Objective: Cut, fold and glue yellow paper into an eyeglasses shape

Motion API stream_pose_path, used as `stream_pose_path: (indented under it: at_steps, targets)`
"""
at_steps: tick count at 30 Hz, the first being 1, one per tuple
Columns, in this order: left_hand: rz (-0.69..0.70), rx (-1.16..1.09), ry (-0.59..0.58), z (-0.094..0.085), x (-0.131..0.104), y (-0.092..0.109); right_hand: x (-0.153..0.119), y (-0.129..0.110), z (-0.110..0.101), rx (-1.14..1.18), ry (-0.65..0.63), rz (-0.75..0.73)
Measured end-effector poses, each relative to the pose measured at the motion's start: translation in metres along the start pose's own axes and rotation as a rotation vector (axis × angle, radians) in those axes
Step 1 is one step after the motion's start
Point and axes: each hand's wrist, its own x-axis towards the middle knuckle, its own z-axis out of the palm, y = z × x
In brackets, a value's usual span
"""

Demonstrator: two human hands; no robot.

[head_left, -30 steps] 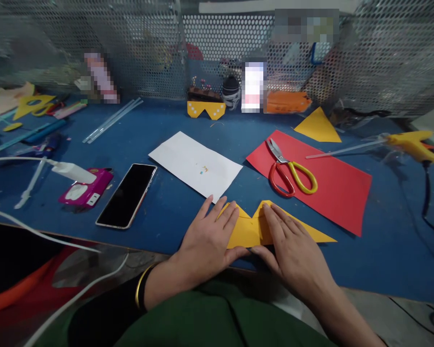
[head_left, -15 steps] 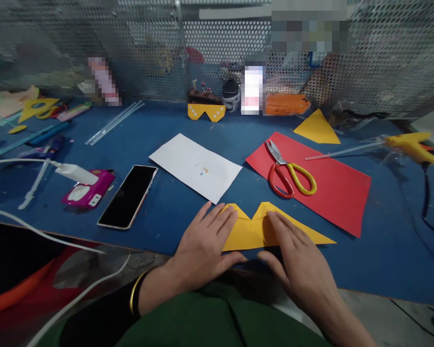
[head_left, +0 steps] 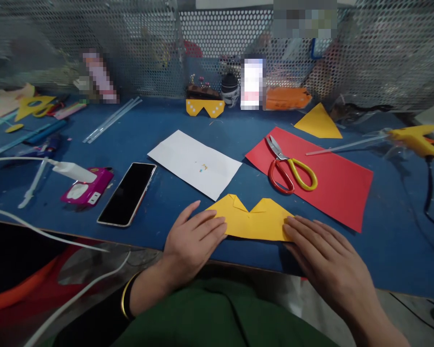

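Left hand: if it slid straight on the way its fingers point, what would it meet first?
The left hand points right and slightly away; its fingertips already touch the folded yellow paper, so that comes first.

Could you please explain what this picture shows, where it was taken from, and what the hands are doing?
There is no machine here: a person works with two bare hands, and the camera sits on their head, looking forward and down at a blue table. The left hand and the right hand lie flat, open, at the two ends of a folded yellow paper; fingertips touch it, nothing is gripped. Behind it lie a white sheet and a red sheet with scissors on top. To the left are a phone and a pink charger block; at far right, a yellow glue gun. A metal mesh wall closes the back.
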Motion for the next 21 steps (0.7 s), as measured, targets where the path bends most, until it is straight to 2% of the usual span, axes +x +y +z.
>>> stream_pose_path:
  at_steps: [5,14,21]
  targets:
    - [0.019,0.029,-0.016,0.0,0.005,-0.003,0.007,-0.005,0.005,0.064,0.002,-0.045]
    - [0.063,-0.002,0.051,0.004,0.005,-0.003,0.03,-0.021,0.015,0.163,0.094,-0.046]
    - [0.042,-0.028,0.026,0.005,0.012,0.01,0.031,-0.032,0.016,0.203,0.143,0.022]
